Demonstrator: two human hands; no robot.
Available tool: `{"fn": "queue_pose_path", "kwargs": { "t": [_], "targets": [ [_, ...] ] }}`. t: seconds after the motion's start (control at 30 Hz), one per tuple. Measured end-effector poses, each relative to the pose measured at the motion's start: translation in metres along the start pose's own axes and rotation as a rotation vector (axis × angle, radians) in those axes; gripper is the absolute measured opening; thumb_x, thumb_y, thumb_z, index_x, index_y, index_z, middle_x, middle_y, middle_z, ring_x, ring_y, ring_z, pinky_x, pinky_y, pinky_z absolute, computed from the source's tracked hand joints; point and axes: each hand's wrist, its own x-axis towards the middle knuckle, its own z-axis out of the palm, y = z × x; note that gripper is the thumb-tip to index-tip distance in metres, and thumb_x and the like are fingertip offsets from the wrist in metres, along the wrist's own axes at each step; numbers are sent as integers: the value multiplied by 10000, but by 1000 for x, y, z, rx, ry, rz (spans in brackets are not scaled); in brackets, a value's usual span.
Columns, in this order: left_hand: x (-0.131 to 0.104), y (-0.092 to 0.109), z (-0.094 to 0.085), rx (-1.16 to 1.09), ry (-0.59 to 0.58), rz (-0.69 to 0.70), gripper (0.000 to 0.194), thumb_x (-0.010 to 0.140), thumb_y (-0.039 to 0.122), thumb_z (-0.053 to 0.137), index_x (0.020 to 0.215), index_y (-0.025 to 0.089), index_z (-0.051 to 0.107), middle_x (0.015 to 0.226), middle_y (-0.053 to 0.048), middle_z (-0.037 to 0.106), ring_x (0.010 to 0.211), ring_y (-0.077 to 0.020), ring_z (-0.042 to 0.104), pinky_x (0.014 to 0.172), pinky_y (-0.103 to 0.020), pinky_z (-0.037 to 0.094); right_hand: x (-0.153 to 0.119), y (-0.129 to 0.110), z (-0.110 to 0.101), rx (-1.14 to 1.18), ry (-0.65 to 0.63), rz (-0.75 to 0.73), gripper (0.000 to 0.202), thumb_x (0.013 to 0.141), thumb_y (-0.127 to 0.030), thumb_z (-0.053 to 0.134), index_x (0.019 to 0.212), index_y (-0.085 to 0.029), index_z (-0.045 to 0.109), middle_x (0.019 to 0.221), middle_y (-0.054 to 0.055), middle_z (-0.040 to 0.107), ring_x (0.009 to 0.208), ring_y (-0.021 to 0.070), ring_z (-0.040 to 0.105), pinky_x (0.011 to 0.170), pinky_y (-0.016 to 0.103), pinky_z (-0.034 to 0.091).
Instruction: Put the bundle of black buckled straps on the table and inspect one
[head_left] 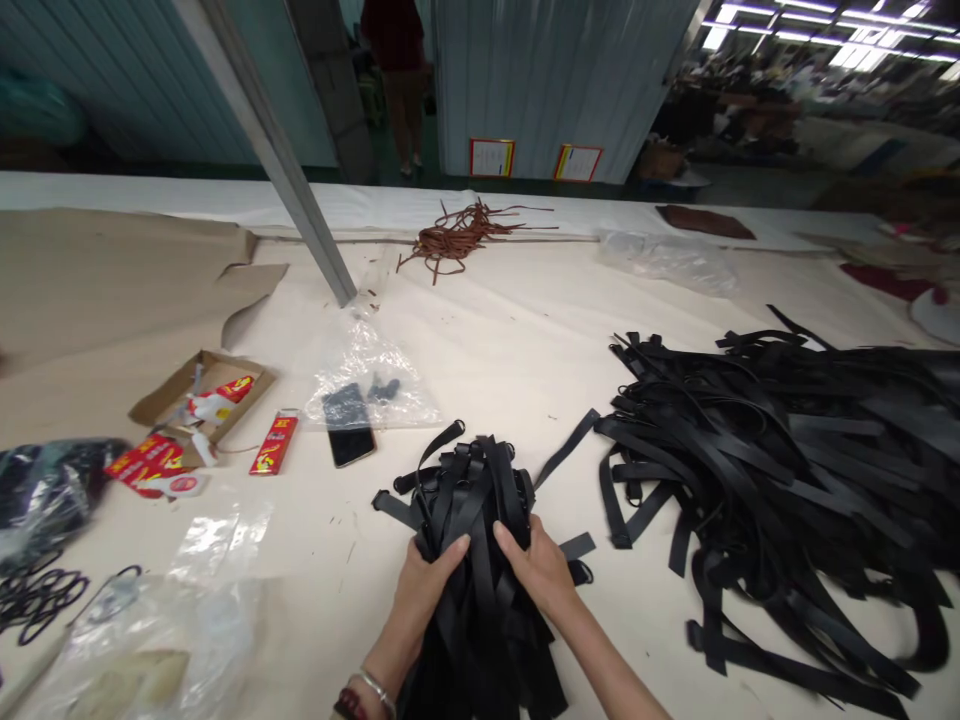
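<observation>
A thick bundle of black webbing straps [472,500] lies on the table in front of me, its looped ends pointing away. My left hand [431,580] grips the bundle's left side, thumb on top and the other fingers hidden beneath. On the right side my right hand [536,565] clasps the same bundle, thumb also on top. A few strap ends stick out to both sides. To the right spreads a large tangled pile of black straps [780,450], with several loose ends reaching toward the bundle.
Left of the bundle are a phone [349,425] partly under a clear plastic bag [405,385], a red box [275,442] and an open carton [247,375]. A metal post [300,200] rises from the table. Brown cords [457,240] lie farther back. A person [397,80] stands beyond.
</observation>
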Motion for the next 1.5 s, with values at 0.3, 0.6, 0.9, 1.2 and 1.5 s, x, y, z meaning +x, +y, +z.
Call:
{"fn": "queue_pose_path", "kwargs": {
  "t": [0.3,0.6,0.9,1.2,1.5],
  "targets": [
    [-13,7,29,14,-162,90,524,788,415,575,1208,122,467,1093,-143,665,932,-236,662,791,-317,538,-9,11,14,416,-21,-36,539,794,-491,523,1208,-155,441,1147,93,627,1016,208,612,836,286,492],
    [-23,-2,20,853,271,273,601,636,641,570,888,104,669,890,-193,604,1015,-442,493,888,-547,343,-14,30,-18,144,-110,-196,499,802,-540,488,1126,-163,539,1107,108,640,1052,253,583,868,334,450],
    [-27,-2,29,1237,469,398,556,658,638,568,869,139,692,1085,-188,518,1057,-397,425,866,-514,346,18,64,-101,-446,93,-323,250,892,-170,363,893,-165,613,879,132,642,858,267,590,689,345,435],
    [-9,-24,25,1374,442,481,589,711,615,510,957,100,655,1296,-216,475,1265,-349,325,1043,-515,186,88,65,-106,-687,48,-746,297,867,-42,435,1030,-201,625,1165,87,574,1228,240,378,1038,448,222],
    [-3,-29,17,1372,421,542,651,684,631,530,939,46,657,1327,-248,438,1321,-379,225,1088,-490,115,70,74,-128,-813,-71,-693,160,891,-249,524,980,-141,602,999,51,620,942,190,582,881,430,432]
  ]
}}
